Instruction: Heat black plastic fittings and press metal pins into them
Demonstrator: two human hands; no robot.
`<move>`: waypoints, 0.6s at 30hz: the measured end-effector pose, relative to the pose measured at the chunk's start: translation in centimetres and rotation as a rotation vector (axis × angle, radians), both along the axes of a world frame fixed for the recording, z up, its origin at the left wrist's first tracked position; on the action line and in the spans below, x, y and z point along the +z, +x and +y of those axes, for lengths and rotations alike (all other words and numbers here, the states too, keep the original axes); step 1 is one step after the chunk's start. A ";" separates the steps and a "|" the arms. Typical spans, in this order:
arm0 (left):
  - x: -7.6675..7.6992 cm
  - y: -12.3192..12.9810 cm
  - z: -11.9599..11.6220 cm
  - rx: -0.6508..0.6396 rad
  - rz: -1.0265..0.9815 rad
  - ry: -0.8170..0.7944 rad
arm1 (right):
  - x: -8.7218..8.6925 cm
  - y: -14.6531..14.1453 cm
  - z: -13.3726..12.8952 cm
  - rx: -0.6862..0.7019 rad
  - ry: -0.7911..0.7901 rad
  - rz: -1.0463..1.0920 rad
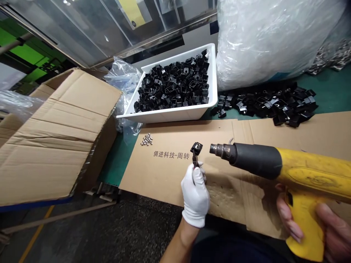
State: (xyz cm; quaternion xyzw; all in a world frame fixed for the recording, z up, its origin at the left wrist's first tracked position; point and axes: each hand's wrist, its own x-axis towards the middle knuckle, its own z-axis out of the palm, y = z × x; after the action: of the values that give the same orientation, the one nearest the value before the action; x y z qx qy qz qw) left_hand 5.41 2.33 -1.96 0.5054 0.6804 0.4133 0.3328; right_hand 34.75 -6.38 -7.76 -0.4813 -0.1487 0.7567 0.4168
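Note:
My left hand (pixel 195 199), in a white glove, is closed around small dark pliers (pixel 195 159); most of their handles are hidden in the fist. At the jaws' tip sits a small black plastic part (pixel 196 147) with a shiny metal ring in it, above the cardboard sheet (pixel 175 175). My bare right hand (pixel 290 219) grips a yellow heat gun (pixel 315 175) by its handle. The gun's stepped metal nozzle points left, a short gap away from the black part. Left of the pliers lies a little pile of small metal pieces (pixel 147 139) on the cardboard.
A white tub (pixel 167 116) full of black plastic parts stands behind the cardboard. More black parts (pixel 274 104) lie heaped to its right, beneath a big clear plastic bag (pixel 268 44). An open cardboard box (pixel 55 135) stands left. A small bent metal piece (pixel 230 140) lies behind the nozzle.

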 end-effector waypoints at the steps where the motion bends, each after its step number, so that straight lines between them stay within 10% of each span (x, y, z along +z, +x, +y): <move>1: 0.0 0.1 0.0 0.002 -0.012 0.011 | 0.9 -0.4 0.2 -0.029 0.016 0.036; 7: -0.4 0.1 -0.1 -0.010 0.072 0.044 | 4.7 -2.5 1.4 -0.166 -0.024 0.121; 18: -0.4 0.3 -0.2 0.003 0.093 0.047 | 4.5 -2.2 1.3 -0.139 -0.014 0.157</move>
State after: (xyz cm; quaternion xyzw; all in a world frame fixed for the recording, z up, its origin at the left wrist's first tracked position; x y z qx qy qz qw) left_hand 5.68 2.16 -2.40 0.5307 0.6861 0.4056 0.2881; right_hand 32.52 -5.04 -3.27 -0.4326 -0.0766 0.7624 0.4751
